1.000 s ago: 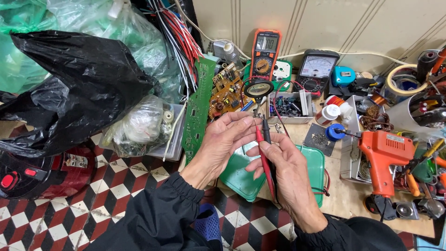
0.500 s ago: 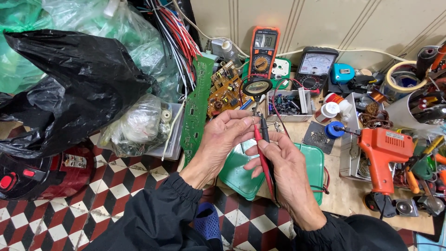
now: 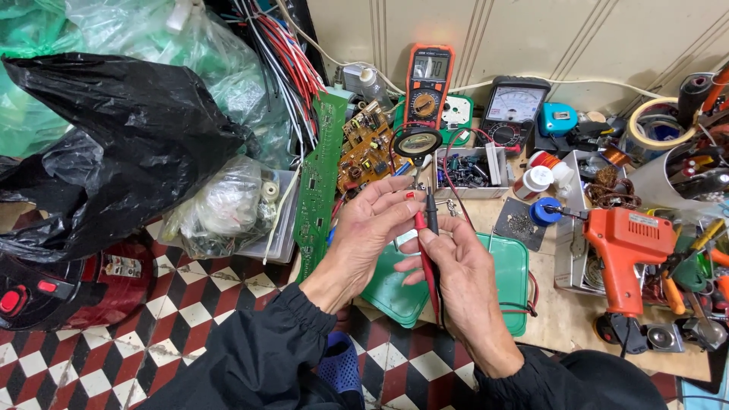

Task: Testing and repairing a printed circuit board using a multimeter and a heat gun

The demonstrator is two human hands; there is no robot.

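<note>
Both hands meet at frame centre: the left hand (image 3: 372,231) pinches a tiny red component (image 3: 410,195), while the right hand (image 3: 459,285) grips red and black probes (image 3: 427,228) together. Probes look light and stiff, best held by their insulated shafts; the component seems fragile.

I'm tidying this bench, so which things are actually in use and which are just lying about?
In use:
left hand
right hand
red probe
black probe
small component pinched in the left fingers

Lying about:
orange multimeter
analog meter
green circuit board
orange soldering gun
black bag
</note>
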